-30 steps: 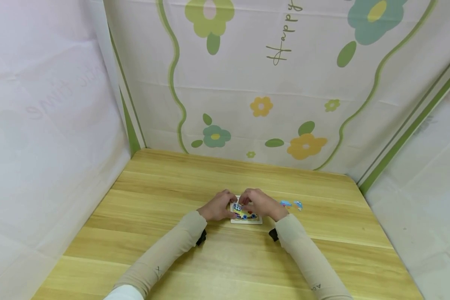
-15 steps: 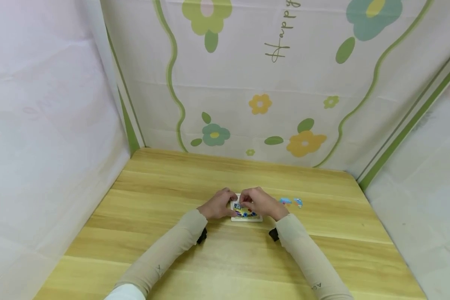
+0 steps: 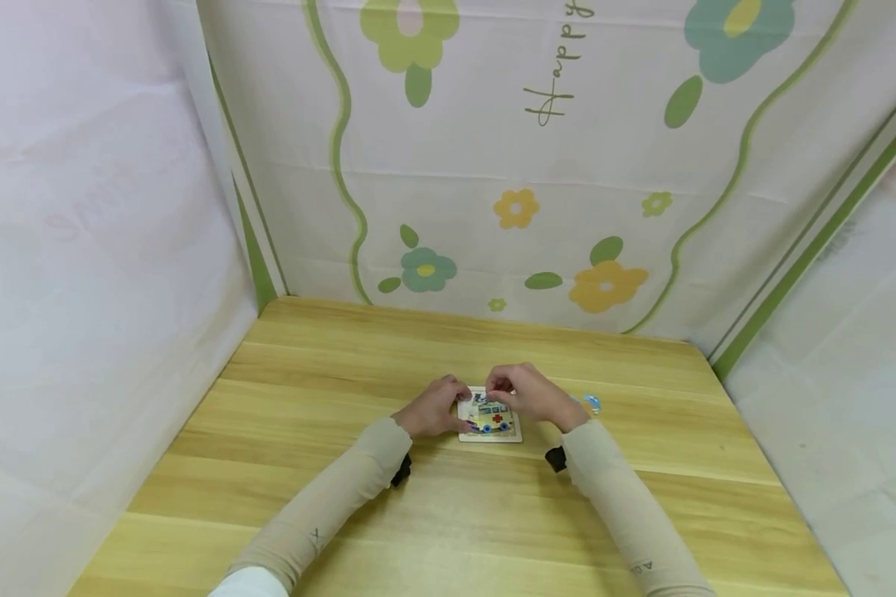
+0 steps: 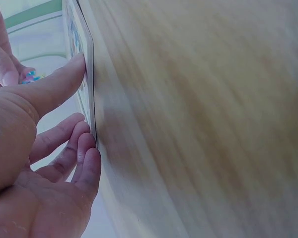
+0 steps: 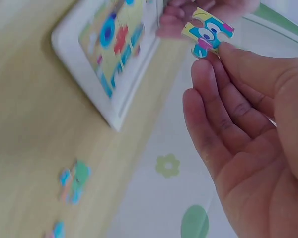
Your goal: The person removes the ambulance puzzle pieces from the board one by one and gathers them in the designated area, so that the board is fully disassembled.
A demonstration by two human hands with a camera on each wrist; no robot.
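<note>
Clearly, what matters most is the gap between the puzzle piece [image 5: 210,30] and the puzzle board [image 3: 490,440]: the piece is held up off the board, apart from its face, as the left wrist view shows. From above, the right hand [image 3: 532,393] comes in from the right, its fingertips over the far part of the board, short of the far-left corner. The right fingers are brought together, thumb against forefinger, pinching the piece by one edge; its printed eyes are turned to the right wrist camera. The piece is nearly as broad as it is long, so no long axis stands out, and its exact turn against the board is hard to judge.

The board lies flat on the desk [image 3: 448,514], nearer the far edge than the part before the person, its near rim running roughly along the desk's far edge. The left hand [image 3: 433,408] holds it at the left: thumb on the rim towards the near-left corner, fingers curled against the edge towards the far-left one. The right hand alone has the piece, so it is the nearer to it. One loose piece [image 5: 77,179] and another loose piece [image 5: 57,231], both blurred, lie on the desk off the board's right edge, well apart from the left hand.
</note>
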